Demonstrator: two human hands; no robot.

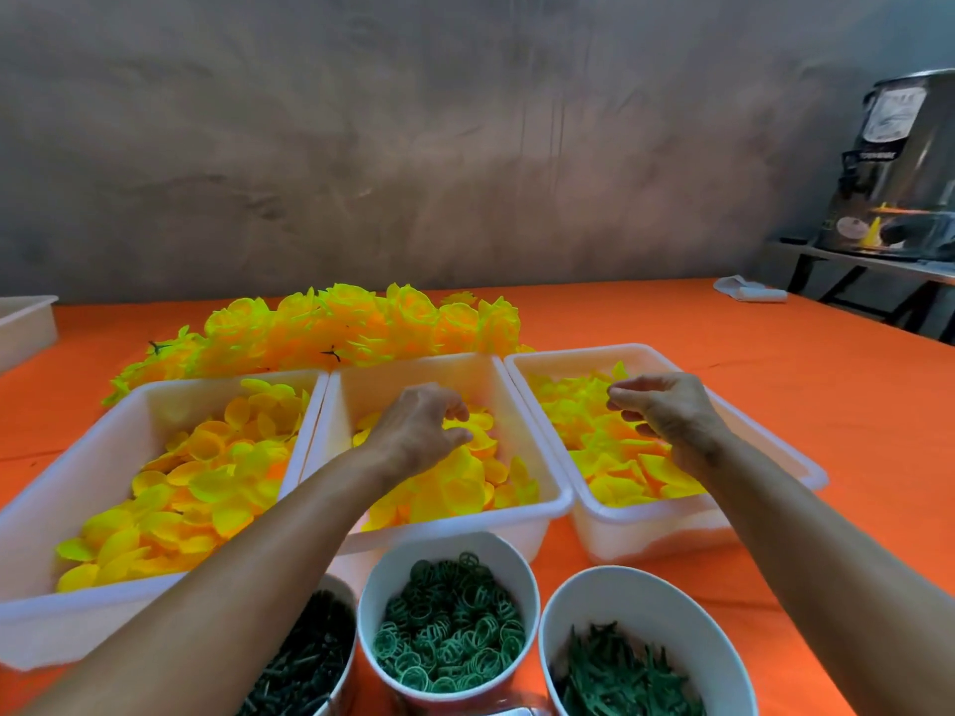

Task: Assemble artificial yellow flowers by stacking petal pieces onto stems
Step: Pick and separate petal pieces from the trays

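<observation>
Three white bins hold loose yellow petal pieces: the left bin [155, 390], the middle bin [398, 377] and the right bin [573, 356]. My left hand [418, 431] reaches into the middle bin, its fingers and thumb curled round a yellow petal [457, 423] on top of the heap. My right hand [672, 421] hovers over the petals in the right bin [620, 472], fingers loosely curled with nothing seen between them. A cup of green stems [620, 674] stands at the front right. Finished yellow flowers [336, 328] lie piled behind the bins.
A cup of green ring pieces [449, 627] and a cup of dark green parts [305, 658] stand in front. The orange table [775, 385] stretches right. A white cloth [749, 290], a metal urn [899, 162] and another white bin [26, 323] sit at the edges.
</observation>
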